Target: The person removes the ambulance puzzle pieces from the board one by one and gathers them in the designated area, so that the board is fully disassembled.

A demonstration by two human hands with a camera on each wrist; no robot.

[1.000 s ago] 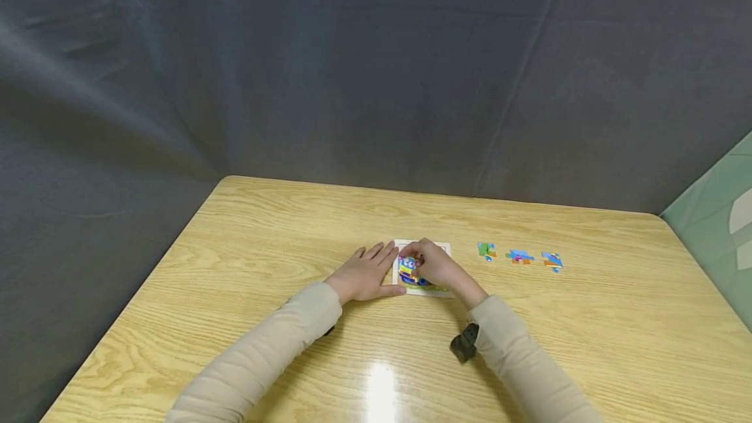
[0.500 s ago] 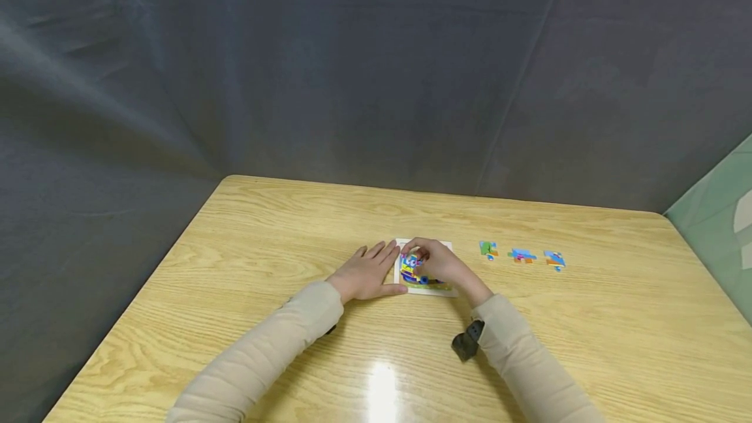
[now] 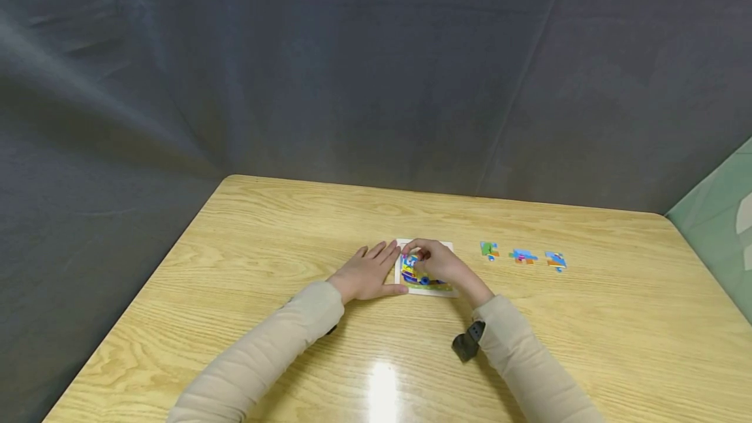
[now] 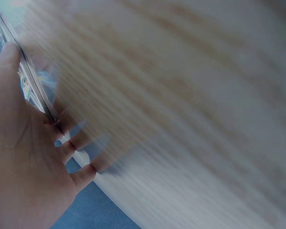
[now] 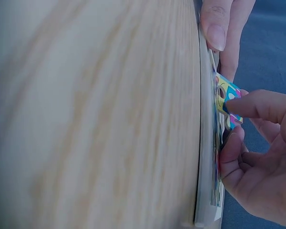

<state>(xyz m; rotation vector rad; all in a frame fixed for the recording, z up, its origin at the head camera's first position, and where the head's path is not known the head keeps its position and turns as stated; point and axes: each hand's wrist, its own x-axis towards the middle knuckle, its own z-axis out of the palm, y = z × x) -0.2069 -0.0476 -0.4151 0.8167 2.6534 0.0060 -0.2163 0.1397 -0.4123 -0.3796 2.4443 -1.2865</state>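
A small jigsaw board (image 3: 429, 293) with a white rim and a colourful picture lies on the table between both hands. My left hand (image 3: 367, 277) lies with its fingers straight and spread at the board's left side, its thumb at the near left corner. In the left wrist view, that thumb rests against the board's edge (image 4: 38, 93). Above the picture, my right hand (image 3: 440, 263) pinches a yellow and blue puzzle piece (image 5: 227, 90) between thumb and fingers. In the right wrist view the piece stands tilted up from the board. The right hand hides part of the board.
To the right of the board, three loose puzzle pieces lie in a row: a green one (image 3: 488, 250), a blue and pink one (image 3: 523, 256) and a blue and orange one (image 3: 555, 260). Dark cloth (image 3: 376, 70) hangs behind the wooden table (image 3: 282, 234).
The puzzle piece in my right hand has turned and tilted slightly over the board. My left hand stays at the board's left side, and the loose pieces lie as before.
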